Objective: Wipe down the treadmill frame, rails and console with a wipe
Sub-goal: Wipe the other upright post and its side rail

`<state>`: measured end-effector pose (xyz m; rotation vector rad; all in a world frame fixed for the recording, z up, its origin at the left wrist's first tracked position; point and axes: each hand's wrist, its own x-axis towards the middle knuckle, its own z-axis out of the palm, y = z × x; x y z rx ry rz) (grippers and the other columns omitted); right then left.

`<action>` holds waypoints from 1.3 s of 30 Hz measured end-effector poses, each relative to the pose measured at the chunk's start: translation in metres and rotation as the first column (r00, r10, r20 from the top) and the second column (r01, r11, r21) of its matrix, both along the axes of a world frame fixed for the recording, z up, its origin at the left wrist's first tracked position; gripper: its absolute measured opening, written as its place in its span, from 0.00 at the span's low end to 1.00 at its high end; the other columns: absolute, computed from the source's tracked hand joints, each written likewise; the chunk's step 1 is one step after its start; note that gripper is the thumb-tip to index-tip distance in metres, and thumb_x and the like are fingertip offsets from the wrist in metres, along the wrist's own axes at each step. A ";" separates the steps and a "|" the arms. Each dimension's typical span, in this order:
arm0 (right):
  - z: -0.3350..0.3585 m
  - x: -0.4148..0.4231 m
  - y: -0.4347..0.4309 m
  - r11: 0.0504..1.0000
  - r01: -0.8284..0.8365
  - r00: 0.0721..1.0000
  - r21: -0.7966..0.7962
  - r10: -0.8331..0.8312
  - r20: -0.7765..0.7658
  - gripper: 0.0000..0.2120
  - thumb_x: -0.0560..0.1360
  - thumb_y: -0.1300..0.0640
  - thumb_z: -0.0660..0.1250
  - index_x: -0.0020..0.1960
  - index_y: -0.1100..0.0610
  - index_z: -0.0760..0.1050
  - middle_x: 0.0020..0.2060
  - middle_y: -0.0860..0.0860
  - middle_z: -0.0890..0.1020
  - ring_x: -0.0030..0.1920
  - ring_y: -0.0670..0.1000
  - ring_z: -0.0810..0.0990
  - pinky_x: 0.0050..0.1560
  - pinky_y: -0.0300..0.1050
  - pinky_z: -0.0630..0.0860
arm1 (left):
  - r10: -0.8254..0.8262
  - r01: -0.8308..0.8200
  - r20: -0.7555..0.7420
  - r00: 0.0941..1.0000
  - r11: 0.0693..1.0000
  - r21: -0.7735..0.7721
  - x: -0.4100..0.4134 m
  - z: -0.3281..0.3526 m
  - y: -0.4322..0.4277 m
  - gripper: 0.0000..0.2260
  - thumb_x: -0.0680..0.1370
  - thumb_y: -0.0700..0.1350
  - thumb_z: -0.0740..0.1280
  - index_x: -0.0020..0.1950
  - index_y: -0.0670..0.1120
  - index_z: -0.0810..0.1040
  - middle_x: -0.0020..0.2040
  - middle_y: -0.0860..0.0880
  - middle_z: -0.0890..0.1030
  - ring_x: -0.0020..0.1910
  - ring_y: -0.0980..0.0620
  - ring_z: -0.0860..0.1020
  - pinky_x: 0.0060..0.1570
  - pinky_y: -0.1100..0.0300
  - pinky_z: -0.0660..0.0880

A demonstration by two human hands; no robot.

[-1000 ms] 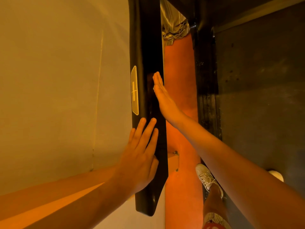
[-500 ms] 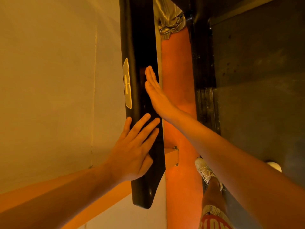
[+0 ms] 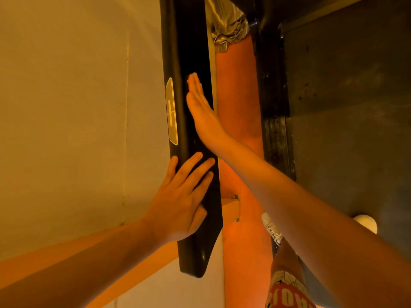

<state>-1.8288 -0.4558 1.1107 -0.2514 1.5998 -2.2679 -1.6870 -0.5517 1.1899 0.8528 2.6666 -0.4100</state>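
A black treadmill handrail (image 3: pixel 189 41) with a pale oval label (image 3: pixel 171 112) runs down the middle of the head view and ends near the bottom. My left hand (image 3: pixel 180 201) rests flat on the rail's near end, fingers spread and straight. My right hand (image 3: pixel 201 110) presses edge-on against the rail's inner face beside the label, fingers straight and together. A small pale sliver shows at its fingertips. I cannot tell whether a wipe lies under the palm.
A plain wall (image 3: pixel 77 107) is at left. The dark treadmill deck (image 3: pixel 347 107) and its ribbed side rail (image 3: pixel 275 134) are at right, over an orange floor strip (image 3: pixel 235 90). A silvery cloth (image 3: pixel 226 30) lies at the top. My white shoe (image 3: pixel 272 230) stands below.
My right hand has slid a little farther forward along the rail, its fingertips now just past the label's far end. My left hand stays near the rail's end.
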 end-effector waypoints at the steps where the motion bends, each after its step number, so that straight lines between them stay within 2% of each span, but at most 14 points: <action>1: -0.003 0.005 0.000 1.000 -0.006 0.999 -0.003 0.006 -0.033 0.27 0.88 0.49 0.46 0.83 0.52 0.41 0.83 0.47 0.41 0.82 0.45 0.39 0.81 0.48 0.41 | 0.003 -0.003 0.003 1.000 1.000 0.000 0.000 0.000 0.000 0.27 0.76 0.51 0.58 0.72 0.40 0.75 0.78 0.42 0.66 0.80 0.40 0.56 0.77 0.39 0.44; 3: -0.016 0.012 0.002 1.000 -0.019 0.998 0.016 0.020 -0.059 0.27 0.87 0.48 0.46 0.83 0.51 0.41 0.83 0.46 0.42 0.81 0.44 0.40 0.82 0.48 0.42 | 0.014 -0.014 0.016 1.000 1.000 0.004 0.001 0.000 0.001 0.27 0.76 0.51 0.58 0.72 0.41 0.75 0.78 0.43 0.66 0.81 0.41 0.55 0.78 0.40 0.44; 6: -0.028 0.012 0.008 0.998 -0.037 0.999 0.060 0.036 0.017 0.26 0.88 0.50 0.46 0.83 0.52 0.41 0.83 0.47 0.42 0.82 0.44 0.40 0.83 0.53 0.43 | 0.023 -0.024 0.013 1.000 1.000 0.018 0.000 0.001 0.001 0.26 0.77 0.51 0.58 0.72 0.41 0.75 0.79 0.44 0.66 0.81 0.42 0.55 0.78 0.41 0.43; 9: -0.016 0.011 0.007 0.998 -0.038 0.998 0.056 0.035 0.057 0.26 0.88 0.50 0.45 0.83 0.52 0.41 0.83 0.47 0.41 0.82 0.45 0.40 0.82 0.52 0.43 | 0.034 -0.035 0.008 0.999 0.999 0.032 0.000 0.001 0.001 0.25 0.78 0.50 0.58 0.72 0.41 0.75 0.79 0.44 0.66 0.81 0.43 0.54 0.78 0.42 0.43; 14: -0.018 0.013 0.003 0.998 -0.011 1.000 0.067 0.012 -0.016 0.28 0.87 0.48 0.46 0.83 0.53 0.41 0.83 0.48 0.42 0.82 0.47 0.41 0.82 0.49 0.43 | 0.047 -0.047 0.004 0.999 0.997 0.064 0.001 -0.001 0.001 0.24 0.80 0.51 0.57 0.72 0.41 0.75 0.78 0.45 0.66 0.81 0.43 0.55 0.78 0.42 0.43; 17: -0.024 0.006 0.007 0.996 -0.023 0.998 0.088 0.017 0.064 0.26 0.88 0.49 0.44 0.83 0.54 0.43 0.83 0.50 0.43 0.82 0.48 0.42 0.83 0.54 0.44 | 0.050 -0.049 -0.009 0.999 0.996 0.072 0.000 -0.002 0.000 0.25 0.81 0.53 0.57 0.72 0.41 0.75 0.78 0.45 0.66 0.81 0.43 0.55 0.78 0.42 0.42; 19: -0.017 0.008 0.007 0.996 -0.017 0.996 0.082 0.010 0.092 0.26 0.88 0.50 0.44 0.83 0.54 0.42 0.83 0.49 0.43 0.82 0.48 0.42 0.82 0.54 0.44 | 0.049 -0.048 -0.010 0.999 0.996 0.077 0.001 -0.003 0.001 0.25 0.81 0.54 0.56 0.72 0.41 0.75 0.78 0.45 0.66 0.81 0.44 0.55 0.78 0.42 0.43; 23: -0.010 0.015 0.004 0.999 -0.014 1.000 0.032 0.014 0.013 0.26 0.88 0.49 0.45 0.83 0.52 0.42 0.83 0.47 0.42 0.82 0.45 0.40 0.81 0.47 0.42 | 0.058 -0.057 -0.008 0.998 0.992 0.110 0.001 -0.004 -0.001 0.25 0.81 0.53 0.57 0.73 0.42 0.74 0.79 0.46 0.66 0.81 0.43 0.55 0.78 0.41 0.45; 26: -0.026 0.013 0.005 0.996 -0.025 0.998 0.085 0.029 -0.050 0.27 0.88 0.50 0.46 0.83 0.52 0.41 0.83 0.48 0.42 0.82 0.45 0.40 0.82 0.49 0.43 | 0.053 -0.052 -0.012 0.999 0.993 0.108 0.001 -0.004 -0.001 0.24 0.81 0.53 0.57 0.73 0.42 0.74 0.79 0.46 0.66 0.81 0.43 0.55 0.78 0.41 0.44; 29: -0.042 0.012 0.007 0.991 -0.032 0.999 0.128 0.031 0.014 0.27 0.88 0.50 0.45 0.83 0.54 0.41 0.83 0.49 0.41 0.82 0.47 0.40 0.82 0.54 0.43 | 0.054 -0.054 0.000 0.999 0.994 0.095 0.001 -0.004 0.000 0.25 0.81 0.53 0.57 0.73 0.42 0.75 0.79 0.46 0.66 0.81 0.44 0.55 0.78 0.41 0.44; 32: -0.031 0.012 0.003 0.986 -0.019 0.999 0.164 0.010 0.052 0.27 0.88 0.49 0.45 0.83 0.54 0.40 0.83 0.49 0.40 0.82 0.46 0.39 0.82 0.54 0.42 | 0.054 -0.053 -0.003 0.999 0.993 0.104 0.001 -0.004 -0.001 0.25 0.81 0.53 0.57 0.73 0.42 0.75 0.79 0.46 0.66 0.81 0.44 0.55 0.78 0.41 0.44; 36: 0.001 0.011 -0.003 0.998 0.020 1.000 0.052 -0.019 -0.020 0.28 0.87 0.48 0.46 0.83 0.52 0.40 0.83 0.48 0.41 0.82 0.47 0.39 0.82 0.52 0.42 | 0.049 -0.048 -0.004 0.999 0.990 0.132 0.002 -0.006 -0.004 0.24 0.81 0.53 0.57 0.72 0.42 0.75 0.78 0.45 0.66 0.81 0.43 0.55 0.78 0.38 0.47; 39: -0.009 0.005 0.012 0.998 -0.058 0.993 0.023 0.060 -0.101 0.27 0.88 0.49 0.46 0.83 0.52 0.40 0.83 0.48 0.42 0.82 0.46 0.41 0.82 0.49 0.44 | 0.047 -0.046 -0.004 0.999 0.991 0.127 0.002 -0.006 -0.004 0.24 0.81 0.53 0.57 0.72 0.42 0.75 0.78 0.46 0.67 0.81 0.43 0.56 0.78 0.38 0.47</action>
